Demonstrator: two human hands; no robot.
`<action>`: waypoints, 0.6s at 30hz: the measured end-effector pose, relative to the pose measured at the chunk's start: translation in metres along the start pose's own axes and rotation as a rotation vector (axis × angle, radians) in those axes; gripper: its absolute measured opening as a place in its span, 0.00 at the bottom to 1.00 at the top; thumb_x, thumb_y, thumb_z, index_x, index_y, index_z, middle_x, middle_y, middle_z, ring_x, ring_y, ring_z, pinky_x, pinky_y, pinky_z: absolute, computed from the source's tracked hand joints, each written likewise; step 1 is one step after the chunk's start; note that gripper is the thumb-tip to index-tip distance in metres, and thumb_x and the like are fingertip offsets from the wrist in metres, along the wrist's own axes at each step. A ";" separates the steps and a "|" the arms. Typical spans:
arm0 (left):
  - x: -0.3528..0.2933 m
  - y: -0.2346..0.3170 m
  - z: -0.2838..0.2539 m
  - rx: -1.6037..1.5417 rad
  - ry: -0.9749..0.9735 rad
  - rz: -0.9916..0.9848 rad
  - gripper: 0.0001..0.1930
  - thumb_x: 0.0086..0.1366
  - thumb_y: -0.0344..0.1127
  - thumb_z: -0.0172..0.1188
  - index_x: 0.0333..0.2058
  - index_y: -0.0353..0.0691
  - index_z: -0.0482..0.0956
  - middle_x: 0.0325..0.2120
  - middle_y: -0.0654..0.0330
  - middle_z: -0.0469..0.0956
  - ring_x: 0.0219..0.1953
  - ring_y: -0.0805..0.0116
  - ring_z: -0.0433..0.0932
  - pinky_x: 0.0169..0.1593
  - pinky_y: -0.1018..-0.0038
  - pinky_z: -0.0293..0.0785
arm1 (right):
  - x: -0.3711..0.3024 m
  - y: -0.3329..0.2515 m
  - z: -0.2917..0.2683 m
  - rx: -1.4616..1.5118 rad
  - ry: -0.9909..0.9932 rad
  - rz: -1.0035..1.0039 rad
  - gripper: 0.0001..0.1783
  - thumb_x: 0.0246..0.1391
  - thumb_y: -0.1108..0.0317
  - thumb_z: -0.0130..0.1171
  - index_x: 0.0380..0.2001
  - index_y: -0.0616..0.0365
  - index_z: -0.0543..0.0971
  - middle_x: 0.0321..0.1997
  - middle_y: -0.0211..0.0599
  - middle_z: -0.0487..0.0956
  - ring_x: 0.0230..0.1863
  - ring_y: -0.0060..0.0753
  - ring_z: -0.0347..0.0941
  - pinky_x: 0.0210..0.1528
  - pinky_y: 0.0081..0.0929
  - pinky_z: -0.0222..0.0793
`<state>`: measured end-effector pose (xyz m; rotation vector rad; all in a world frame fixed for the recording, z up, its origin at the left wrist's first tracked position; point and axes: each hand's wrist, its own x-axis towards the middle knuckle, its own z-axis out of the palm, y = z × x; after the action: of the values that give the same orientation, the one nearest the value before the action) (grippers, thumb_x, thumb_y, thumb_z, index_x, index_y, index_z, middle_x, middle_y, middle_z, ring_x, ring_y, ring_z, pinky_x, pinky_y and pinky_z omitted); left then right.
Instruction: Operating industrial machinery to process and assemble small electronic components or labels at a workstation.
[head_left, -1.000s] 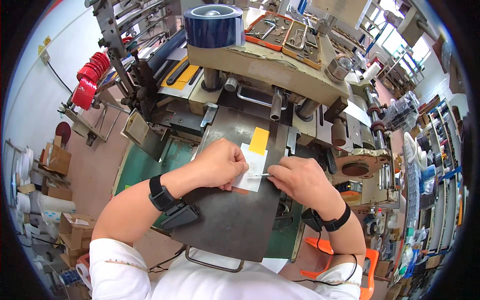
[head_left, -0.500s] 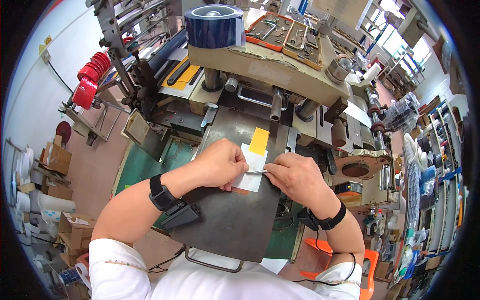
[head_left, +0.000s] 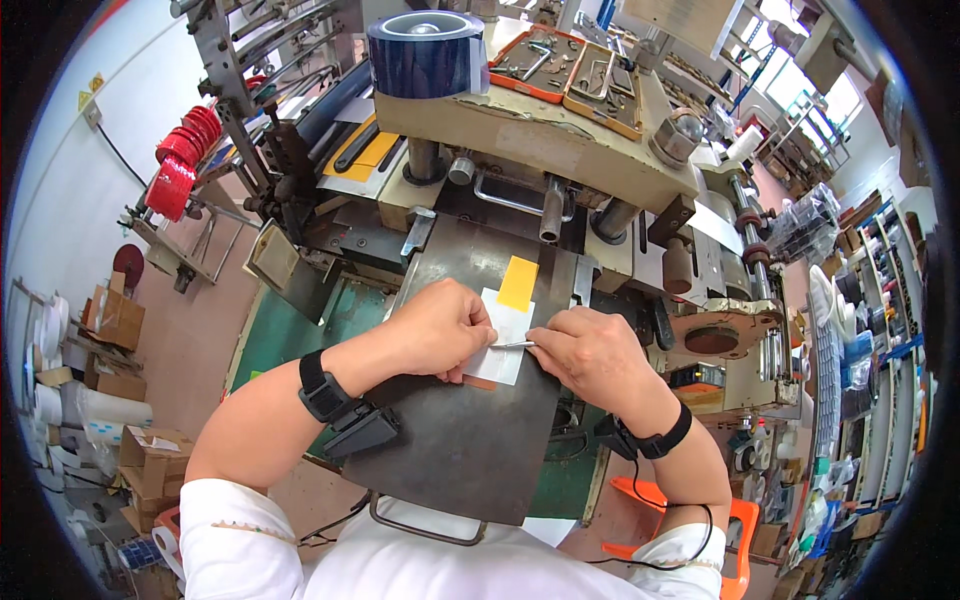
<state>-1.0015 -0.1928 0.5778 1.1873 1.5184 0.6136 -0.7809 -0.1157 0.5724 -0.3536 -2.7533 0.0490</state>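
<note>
A small white sheet (head_left: 507, 368) lies on the dark metal plate (head_left: 450, 455), with a yellow strip (head_left: 518, 280) over its far end. A copper-coloured piece (head_left: 480, 383) shows at its near edge. My left hand (head_left: 440, 325) is closed in a pinch at the sheet's left side; what its fingertips grip, if anything, is hidden. From the right, my right hand (head_left: 597, 352) grips a slim silver tool (head_left: 515, 345), perhaps tweezers, its tip over the sheet close to my left fingers. The tool's rear part is hidden in the hand.
Beyond the plate rises a beige press (head_left: 530, 135), bearing a roll of blue film (head_left: 425, 60) and an orange tool tray (head_left: 540, 65). A metal handle (head_left: 430, 532) sticks out at the plate's near end. An orange stool (head_left: 738, 535) stands at lower right.
</note>
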 end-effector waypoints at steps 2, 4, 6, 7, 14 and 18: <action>0.000 0.001 0.000 0.003 -0.001 -0.003 0.10 0.67 0.32 0.60 0.30 0.31 0.78 0.13 0.60 0.75 0.14 0.74 0.76 0.17 0.76 0.74 | 0.000 0.000 0.000 0.000 -0.004 0.006 0.06 0.50 0.64 0.65 0.29 0.53 0.81 0.26 0.29 0.73 0.30 0.31 0.75 0.30 0.29 0.73; -0.001 0.002 0.000 -0.001 -0.002 -0.007 0.09 0.67 0.32 0.60 0.30 0.31 0.78 0.13 0.60 0.75 0.14 0.74 0.76 0.17 0.76 0.74 | 0.000 0.000 0.000 0.002 -0.006 0.009 0.06 0.50 0.64 0.65 0.29 0.53 0.81 0.26 0.29 0.73 0.31 0.31 0.75 0.30 0.29 0.73; -0.002 0.002 0.000 0.008 -0.005 -0.004 0.09 0.67 0.32 0.59 0.30 0.31 0.78 0.13 0.60 0.75 0.14 0.74 0.76 0.17 0.76 0.73 | 0.000 0.000 -0.002 -0.007 -0.020 0.004 0.06 0.50 0.65 0.65 0.29 0.53 0.81 0.26 0.29 0.73 0.31 0.31 0.75 0.30 0.29 0.73; -0.001 0.002 0.000 0.015 -0.009 0.000 0.09 0.67 0.32 0.59 0.30 0.31 0.78 0.13 0.60 0.75 0.14 0.74 0.76 0.17 0.77 0.73 | 0.000 0.000 -0.004 -0.007 -0.019 0.006 0.06 0.50 0.65 0.65 0.29 0.53 0.81 0.26 0.29 0.73 0.31 0.31 0.75 0.30 0.29 0.73; -0.001 0.001 -0.001 0.025 -0.005 0.012 0.10 0.68 0.32 0.59 0.30 0.31 0.78 0.13 0.60 0.75 0.14 0.74 0.76 0.17 0.77 0.73 | -0.002 0.004 -0.012 -0.012 -0.072 0.019 0.09 0.46 0.68 0.68 0.33 0.55 0.83 0.28 0.31 0.77 0.30 0.34 0.76 0.31 0.30 0.74; 0.001 -0.001 -0.002 -0.033 -0.022 -0.012 0.10 0.68 0.33 0.59 0.31 0.32 0.78 0.13 0.60 0.75 0.14 0.74 0.76 0.18 0.78 0.73 | -0.007 0.004 -0.011 -0.016 -0.074 0.042 0.09 0.47 0.68 0.68 0.33 0.55 0.83 0.28 0.32 0.78 0.31 0.35 0.77 0.32 0.31 0.74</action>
<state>-1.0041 -0.1917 0.5774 1.1555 1.4907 0.6133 -0.7702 -0.1133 0.5798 -0.4214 -2.8211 0.0519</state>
